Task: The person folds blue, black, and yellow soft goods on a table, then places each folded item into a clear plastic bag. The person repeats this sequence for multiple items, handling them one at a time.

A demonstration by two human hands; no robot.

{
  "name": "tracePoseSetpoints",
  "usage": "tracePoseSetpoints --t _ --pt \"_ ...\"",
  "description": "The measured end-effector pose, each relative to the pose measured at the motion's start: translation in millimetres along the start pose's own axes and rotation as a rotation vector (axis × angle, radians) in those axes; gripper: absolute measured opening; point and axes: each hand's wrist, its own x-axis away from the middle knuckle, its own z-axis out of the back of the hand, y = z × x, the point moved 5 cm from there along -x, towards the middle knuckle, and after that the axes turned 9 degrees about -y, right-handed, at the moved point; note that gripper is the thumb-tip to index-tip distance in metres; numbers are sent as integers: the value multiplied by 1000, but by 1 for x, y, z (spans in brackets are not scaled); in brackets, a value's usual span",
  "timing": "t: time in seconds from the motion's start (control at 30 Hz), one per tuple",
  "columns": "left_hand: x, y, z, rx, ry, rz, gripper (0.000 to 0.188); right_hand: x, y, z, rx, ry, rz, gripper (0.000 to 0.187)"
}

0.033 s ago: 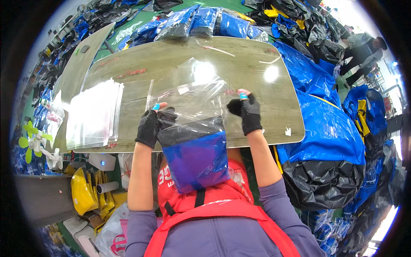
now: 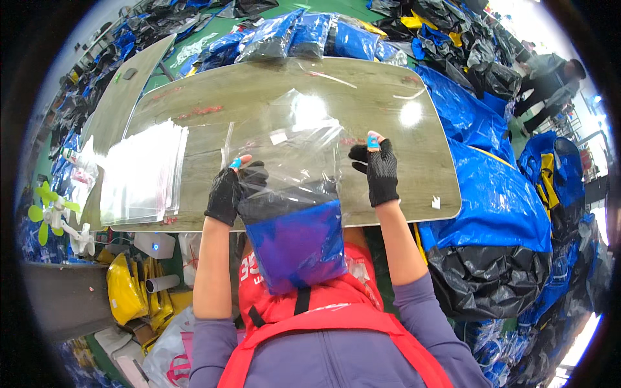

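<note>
A clear plastic bag (image 2: 301,155) with a folded blue-and-black item (image 2: 297,242) inside it lies over the table's near edge, its lower end against my red apron. Its transparent, unfilled part spreads across the tabletop. My left hand (image 2: 229,187), in a black glove with blue tape on the thumb, grips the bag's left edge, the fingers partly behind the plastic. Just off the bag's right edge is my right hand (image 2: 380,169), gloved and taped likewise. Its thumb and fingers are apart, and nothing shows between them.
A stack of clear plastic bags (image 2: 142,171) lies on the left of the wood-look table (image 2: 401,187). Packed blue bags (image 2: 310,33) line the far edge. A large blue-and-black heap (image 2: 488,200) sits at the right. A small green-bladed fan (image 2: 48,213) is at left; a person (image 2: 550,84) stands far right.
My right hand has shifted slightly right, away from the bag's edge, and its fingers have spread. The left hand and the bag have barely moved.
</note>
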Motion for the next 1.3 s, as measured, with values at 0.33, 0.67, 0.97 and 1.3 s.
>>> tracePoseSetpoints --t 0.33,0.67,0.97,1.3 --pt "5 30 13 56 156 -187 46 -1 -86 -76 654 51 873 33" --pt "15 61 -8 -387 -29 -177 30 11 -80 -217 1349 -889 993 18" --pt "17 57 -1 -137 -96 -154 37 -114 -160 -68 167 -475 608 15" --pt "31 69 23 -332 124 75 33 -24 -41 -41 142 -698 -214 43"
